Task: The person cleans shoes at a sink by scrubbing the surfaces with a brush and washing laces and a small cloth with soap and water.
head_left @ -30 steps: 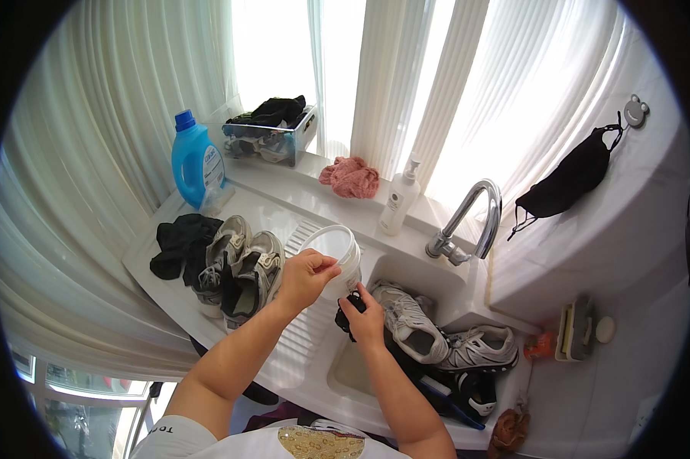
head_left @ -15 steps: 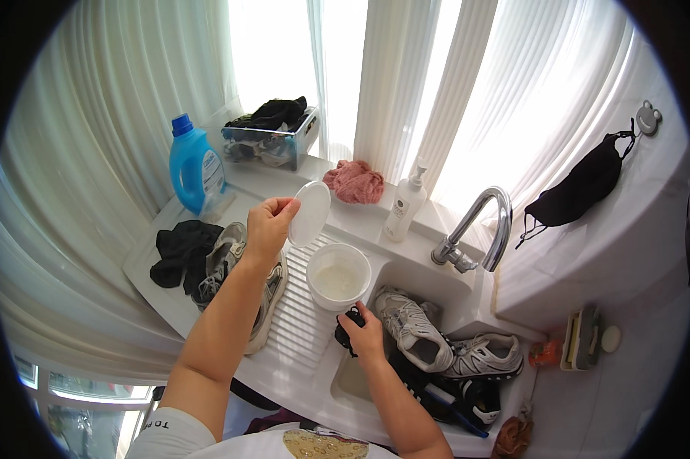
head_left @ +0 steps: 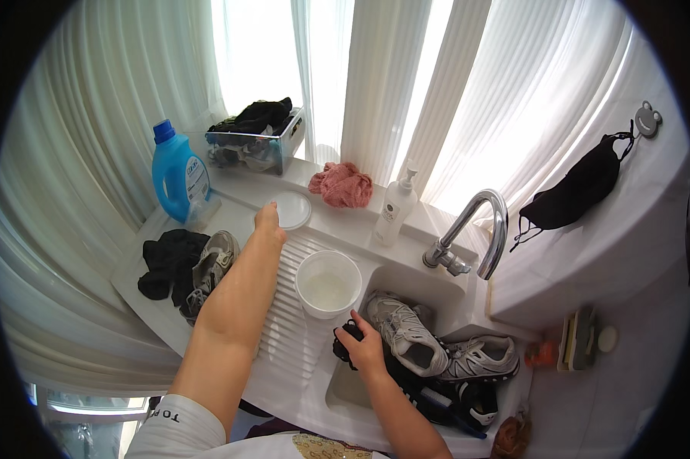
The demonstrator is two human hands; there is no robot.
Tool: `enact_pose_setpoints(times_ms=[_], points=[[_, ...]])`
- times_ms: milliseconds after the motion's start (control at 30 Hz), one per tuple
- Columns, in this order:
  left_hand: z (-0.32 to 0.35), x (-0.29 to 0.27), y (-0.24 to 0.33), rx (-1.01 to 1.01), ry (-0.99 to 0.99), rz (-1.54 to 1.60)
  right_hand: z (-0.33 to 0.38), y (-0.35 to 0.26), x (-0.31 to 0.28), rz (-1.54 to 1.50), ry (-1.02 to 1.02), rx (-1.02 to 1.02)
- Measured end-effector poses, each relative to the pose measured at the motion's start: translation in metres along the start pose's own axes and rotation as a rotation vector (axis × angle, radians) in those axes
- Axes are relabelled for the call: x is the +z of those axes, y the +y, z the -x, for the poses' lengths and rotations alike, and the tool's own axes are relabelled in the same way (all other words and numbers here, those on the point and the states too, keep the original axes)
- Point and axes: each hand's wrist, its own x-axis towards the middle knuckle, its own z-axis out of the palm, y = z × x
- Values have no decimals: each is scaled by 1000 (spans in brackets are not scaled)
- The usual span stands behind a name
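Note:
My left hand (head_left: pixel 269 223) reaches far over the ribbed drainboard and pinches the edge of a round, whitish lid (head_left: pixel 294 209), which is low at the counter's back ledge. Whether the lid rests fully on the surface I cannot tell. A white round tub (head_left: pixel 328 286) stands uncovered beside the sink, with a little cloudy liquid at its bottom. Just in front of the tub, my right hand (head_left: pixel 366 353) is closed around a small black bundle (head_left: pixel 345 343) that looks like shoelaces. Part of the bundle is hidden by the fingers.
Grey-white sneakers (head_left: pixel 408 333) and dark shoes fill the sink (head_left: pixel 351 386) under a chrome faucet (head_left: pixel 488 229). A pump bottle (head_left: pixel 394 210), pink cloth (head_left: pixel 341 184), clothes bin (head_left: pixel 253 138) and blue detergent jug (head_left: pixel 178 173) line the back. Black cloth (head_left: pixel 169 264) and a sneaker (head_left: pixel 211 268) lie left.
My left hand has carried the lid from upright above the tub to the back ledge, where it now lies nearly flat. My right hand keeps the black bundle in about the same place.

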Motion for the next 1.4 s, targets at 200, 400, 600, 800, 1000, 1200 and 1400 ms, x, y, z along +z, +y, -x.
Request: enact_pose_setpoints(times_ms=[200,400,600,800,1000,1200,1400], points=[[131,-4,-18,502,-941,-1032,-5,5,-14,-8,32,-20],[120,-17,-81,1059,-1016,-2176,5,4,-8,-83,63,-51],[111,-10,-101,1118,-1072,-2271,18,8,-32,-156,154,-51],[120,-4,-59,1179,-1072,-2134,36,-13,-55,-547,170,87],[237,-26,-71,735,-1170,-1084,43,-15,-71,-999,15,249],[261,-98,-157,1643,-1328,-1290,46,7,-68,-1073,70,186],[268,-124,-145,1708,-1453,-1286,61,33,-82,-1106,129,104]])
